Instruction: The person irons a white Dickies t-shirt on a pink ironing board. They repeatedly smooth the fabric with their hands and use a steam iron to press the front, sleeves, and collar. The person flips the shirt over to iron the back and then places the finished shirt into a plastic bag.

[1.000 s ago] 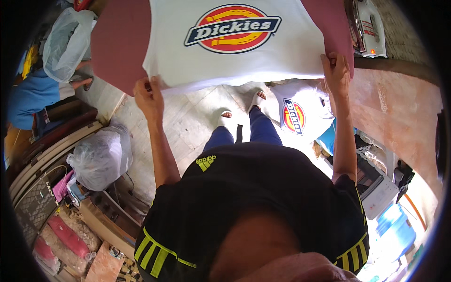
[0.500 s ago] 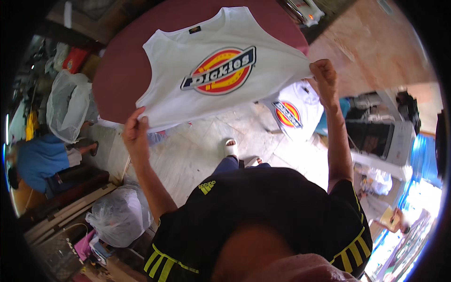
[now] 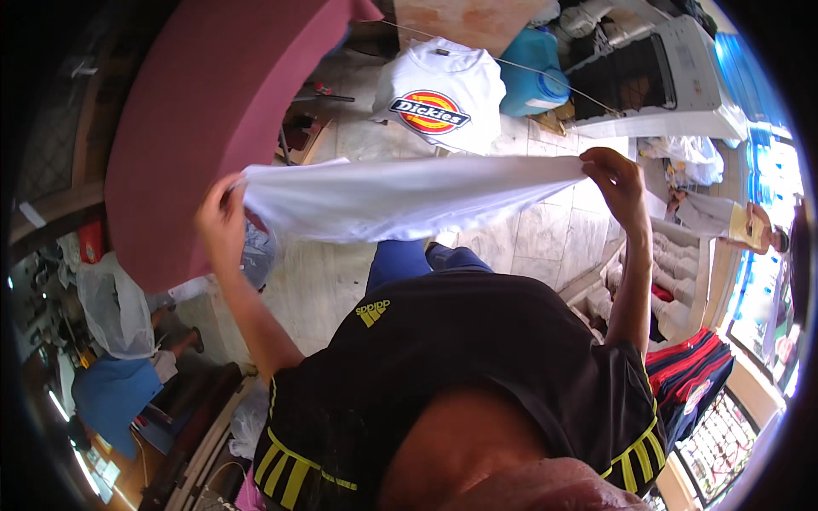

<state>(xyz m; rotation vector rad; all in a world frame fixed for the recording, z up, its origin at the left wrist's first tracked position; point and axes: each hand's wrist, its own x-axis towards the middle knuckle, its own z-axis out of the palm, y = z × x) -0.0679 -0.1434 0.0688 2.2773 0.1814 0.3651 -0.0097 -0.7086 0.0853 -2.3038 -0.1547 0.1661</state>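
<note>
A white tank top (image 3: 400,200) hangs stretched between my two hands, seen nearly edge-on, so its printed front is hidden. My left hand (image 3: 223,217) pinches its left end, and my right hand (image 3: 615,183) grips its right end. Just beyond it lies a stack of white shirts (image 3: 486,89), the top one bearing a red and yellow emblem with a dark band. The maroon padded ironing board (image 3: 183,128) stands to the left, apart from the tank top.
Right of the shirts stands a blue plastic jug (image 3: 532,72), beside a white appliance (image 3: 699,77). Folded dark and red garments (image 3: 690,370) lie at lower right. A clear plastic bag (image 3: 115,307) and a person in blue (image 3: 115,396) are at left; another person (image 3: 754,228) is far right.
I have turned right, away from the ironing board. The tank top has come off the board and is now held up in the air between both hands.
</note>
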